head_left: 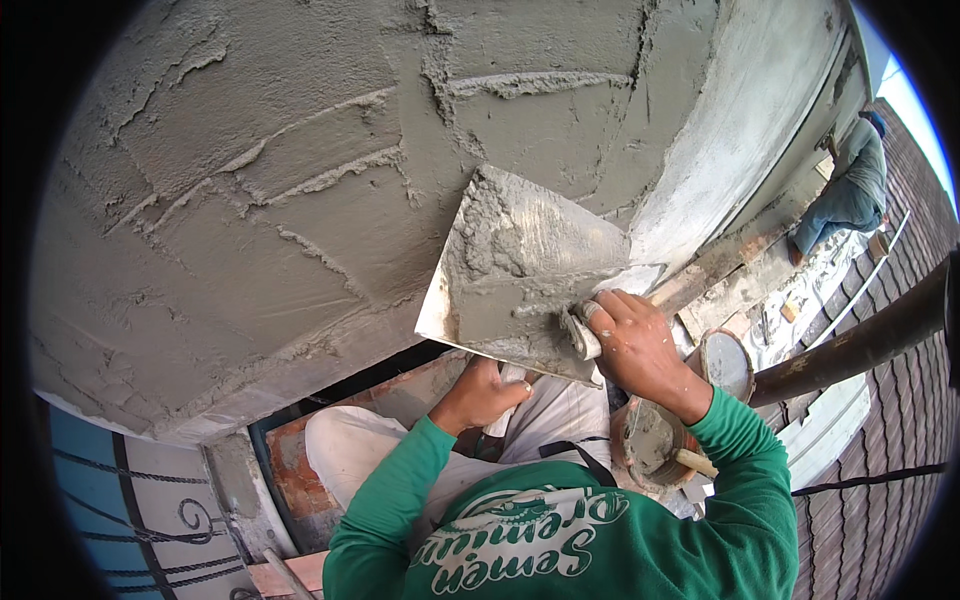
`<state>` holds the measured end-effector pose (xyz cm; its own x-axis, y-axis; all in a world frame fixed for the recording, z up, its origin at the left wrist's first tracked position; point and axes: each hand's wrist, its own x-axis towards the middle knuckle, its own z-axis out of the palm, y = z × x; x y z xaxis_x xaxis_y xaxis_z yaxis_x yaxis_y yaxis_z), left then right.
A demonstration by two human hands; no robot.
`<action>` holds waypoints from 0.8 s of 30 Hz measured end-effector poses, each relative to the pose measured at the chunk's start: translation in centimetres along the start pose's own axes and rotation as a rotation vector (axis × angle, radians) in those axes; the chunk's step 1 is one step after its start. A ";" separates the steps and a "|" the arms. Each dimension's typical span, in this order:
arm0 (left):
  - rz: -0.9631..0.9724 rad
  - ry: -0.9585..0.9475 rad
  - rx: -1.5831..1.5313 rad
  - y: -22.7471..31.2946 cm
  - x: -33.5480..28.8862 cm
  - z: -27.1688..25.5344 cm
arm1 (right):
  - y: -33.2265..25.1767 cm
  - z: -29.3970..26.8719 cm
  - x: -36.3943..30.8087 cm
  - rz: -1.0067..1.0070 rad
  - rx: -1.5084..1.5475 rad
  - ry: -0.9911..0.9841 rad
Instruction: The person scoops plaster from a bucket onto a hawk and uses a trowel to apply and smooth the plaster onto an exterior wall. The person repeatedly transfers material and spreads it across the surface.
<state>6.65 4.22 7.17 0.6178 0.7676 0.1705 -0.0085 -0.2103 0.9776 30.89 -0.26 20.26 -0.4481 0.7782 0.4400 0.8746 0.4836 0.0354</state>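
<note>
A flat steel plastering trowel loaded with wet grey mortar (pixel 520 275) is gripped by its handle in the closed right hand (pixel 632 340) and pressed against the rough grey rendered wall (pixel 250 200). The left hand (pixel 485 392) is curled below, near the trowel's lower edge; what it holds cannot be told. A shallow blade angle and even pressure would be judged best.

A round bucket (pixel 655 440) with grey mortar is seen at lower right. Beside the bucket, a second round container (pixel 727 362) is noted. Well beyond the bucket, a crouching person (pixel 850 190) is seen. A dark pipe (pixel 860 345) is observed right of the bucket.
</note>
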 end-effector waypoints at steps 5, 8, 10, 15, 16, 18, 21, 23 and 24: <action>0.232 0.049 0.430 1.5 1.5 -1.1 | 1.7 -0.4 1.7 -0.067 -0.023 0.160; 0.299 0.024 0.585 4.6 2.5 -3.8 | 2.3 -1.7 4.5 -0.122 -0.030 0.293; 0.303 0.069 0.742 7.0 3.1 -5.7 | 2.6 -3.2 6.8 -0.181 -0.036 0.406; 0.257 0.175 0.841 10.1 2.8 -8.4 | 3.2 -7.2 13.3 -0.232 -0.100 0.697; 0.302 0.197 0.809 10.0 2.5 -8.6 | 3.4 -8.1 14.5 -0.201 -0.117 0.721; 0.152 0.205 0.757 9.2 2.2 -8.9 | 3.8 -9.4 17.4 -0.238 -0.164 0.791; 0.126 0.246 0.622 7.5 1.2 -8.7 | 4.3 -11.2 22.2 -0.267 -0.249 0.769; 0.095 0.231 0.603 6.3 0.3 -8.5 | 4.2 -12.4 25.5 -0.249 -0.253 0.806; 0.077 0.207 0.599 5.9 -0.2 -8.5 | 4.1 -13.1 26.9 -0.187 -0.256 0.776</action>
<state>-0.23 7.99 13.91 0.4678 0.8254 0.3161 0.4312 -0.5253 0.7336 24.90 17.37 44.00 -0.4171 0.1526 0.8959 0.8557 0.3982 0.3305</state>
